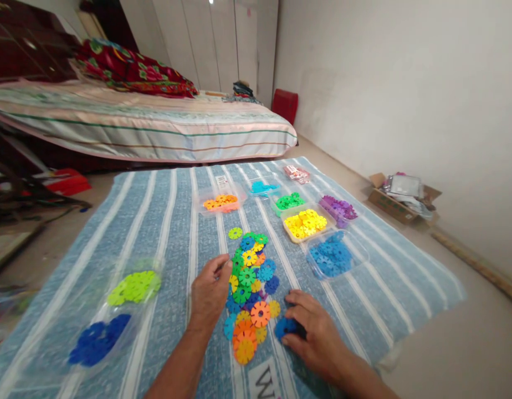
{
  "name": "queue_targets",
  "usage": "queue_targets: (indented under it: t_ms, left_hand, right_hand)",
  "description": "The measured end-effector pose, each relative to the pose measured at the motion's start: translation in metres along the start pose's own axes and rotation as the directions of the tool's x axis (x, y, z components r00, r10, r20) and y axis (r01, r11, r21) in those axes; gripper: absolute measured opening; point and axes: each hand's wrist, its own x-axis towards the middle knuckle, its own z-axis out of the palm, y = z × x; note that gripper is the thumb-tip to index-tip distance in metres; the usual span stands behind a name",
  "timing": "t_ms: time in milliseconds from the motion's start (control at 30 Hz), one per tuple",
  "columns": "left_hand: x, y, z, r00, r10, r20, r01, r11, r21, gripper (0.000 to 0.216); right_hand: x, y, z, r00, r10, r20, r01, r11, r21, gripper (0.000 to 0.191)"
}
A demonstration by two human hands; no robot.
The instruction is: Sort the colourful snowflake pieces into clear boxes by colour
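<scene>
One mixed pile of notched discs (pixel 246 276), centre of frame

L hand (pixel 210 288) is at the left edge of the pile, w/ fingers bent and narrow; if it holds smth., I cannot tell. R hand (pixel 316 332), at lower right of centre, has thumb and fingers closed around a blue disc (pixel 284 328), near the pile's lower part. Discs in the pile overlap: green, blue, yellow, orange etc. One lime disc (pixel 235 233) lies just beside its upper end.

To the right of centre, a clear tub (pixel 358 252) has light-blue discs (pixel 331 255); yellow discs (pixel 306 223), green discs (pixel 290 201) & purple discs (pixel 339 208) are nearby, in upper right. Orange discs (pixel 220 203) are at upper centre. Lower left: lime-green discs (pixel 135 287) & dark-blue discs (pixel 100 341). All is on a striped cloth (pixel 376 291).
</scene>
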Motion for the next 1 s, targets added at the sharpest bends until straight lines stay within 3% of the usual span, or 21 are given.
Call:
queue_targets:
  t_ms: [100,200,267,333,433,500,633,767,1000]
  left_hand:
    - [0.0,-0.002,0.0,1.0,0.018,0.014,-0.018,1.0,0.008,0.034]
    - [-0.001,-0.002,0.0,0.999,0.032,0.015,-0.032,0.999,0.016,0.032]
    - [-0.002,-0.001,0.0,0.999,0.038,0.015,-0.038,0.999,0.012,0.031]
    - [-0.003,0.001,0.0,0.999,0.041,0.015,-0.041,0.999,0.005,0.029]
    - [-0.005,0.004,-0.001,0.998,0.05,0.026,-0.05,0.999,-0.007,0.026]
    - [-0.007,0.005,-0.001,0.998,0.058,0.034,-0.058,0.998,-0.012,0.025]
    - [-0.008,0.005,-0.002,0.998,0.059,0.03,-0.059,0.998,-0.009,0.023]
    - [-0.008,0.004,-0.002,0.998,0.059,0.03,-0.059,0.998,-0.009,0.023]
    - [-0.01,0.005,-0.003,0.998,0.052,0.028,-0.051,0.998,-0.022,0.023]
  right_hand:
    - [0.008,-0.006,-0.011,1.0,-0.02,0.011,0.019,0.994,0.105,0.006]
    - [0.018,-0.008,-0.036,0.996,-0.053,-0.074,0.061,0.991,0.115,0.009]
    - [0.025,-0.004,-0.059,0.97,-0.052,-0.237,0.051,0.999,-0.009,0.011]
    - [0.032,0.004,-0.08,0.904,-0.073,-0.421,-0.015,0.979,-0.202,0.013]
    - [0.038,0.016,-0.094,0.829,-0.137,-0.543,-0.105,0.914,-0.391,0.018]
    - [0.039,0.016,-0.085,0.86,-0.151,-0.487,-0.054,0.923,-0.381,0.019]
    - [0.037,0.0,-0.038,0.952,-0.171,-0.256,0.122,0.972,-0.199,0.016]
    - [0.042,-0.012,0.003,0.972,-0.16,-0.17,0.143,0.984,-0.107,0.017]
    - [0.076,-0.024,0.031,0.987,-0.122,-0.108,0.104,0.982,-0.157,0.029]
